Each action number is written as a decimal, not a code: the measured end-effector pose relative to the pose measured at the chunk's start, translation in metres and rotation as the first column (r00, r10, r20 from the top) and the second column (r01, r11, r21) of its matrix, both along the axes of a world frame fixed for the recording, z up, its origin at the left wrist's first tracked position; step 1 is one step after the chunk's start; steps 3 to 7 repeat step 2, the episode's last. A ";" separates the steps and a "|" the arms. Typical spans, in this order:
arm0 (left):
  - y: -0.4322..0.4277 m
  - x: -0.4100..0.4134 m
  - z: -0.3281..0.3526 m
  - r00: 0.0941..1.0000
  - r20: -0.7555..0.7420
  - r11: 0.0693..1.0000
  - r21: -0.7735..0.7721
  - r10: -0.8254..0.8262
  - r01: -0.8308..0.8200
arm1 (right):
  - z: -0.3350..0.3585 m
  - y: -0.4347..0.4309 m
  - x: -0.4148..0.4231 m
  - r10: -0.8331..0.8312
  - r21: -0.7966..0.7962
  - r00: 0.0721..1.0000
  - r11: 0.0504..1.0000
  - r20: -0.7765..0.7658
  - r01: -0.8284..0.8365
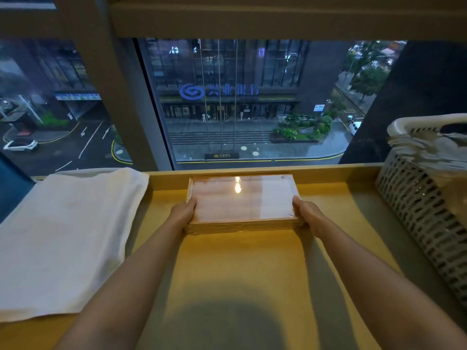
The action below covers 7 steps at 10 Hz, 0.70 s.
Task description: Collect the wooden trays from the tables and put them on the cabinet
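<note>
The shallow rectangular wooden tray (pixel 241 200) lies flat on the yellow counter (pixel 242 269), near its far edge by the window, long axis running left to right. The left grip (pixel 183 213) clamps its left short end and the right grip (pixel 307 214) its right short end. A folded white towel (pixel 63 238) lies at the counter's left edge; a white perforated plastic basket (pixel 427 198) stands at the right.

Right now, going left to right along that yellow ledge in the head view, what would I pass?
White towel → left hand → wooden tray → right hand → basket.
</note>
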<state>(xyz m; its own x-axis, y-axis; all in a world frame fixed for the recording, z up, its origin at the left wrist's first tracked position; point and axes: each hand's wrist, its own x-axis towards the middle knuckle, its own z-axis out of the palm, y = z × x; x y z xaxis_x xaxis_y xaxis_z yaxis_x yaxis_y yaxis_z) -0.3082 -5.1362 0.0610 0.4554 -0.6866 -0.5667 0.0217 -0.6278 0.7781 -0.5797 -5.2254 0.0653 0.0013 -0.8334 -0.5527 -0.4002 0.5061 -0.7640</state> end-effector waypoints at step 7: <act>0.006 -0.001 0.019 0.997 0.052 0.994 -0.092 0.064 -0.059 | 0.013 0.012 0.000 -0.001 -0.121 0.997 0.993 -0.074 -0.008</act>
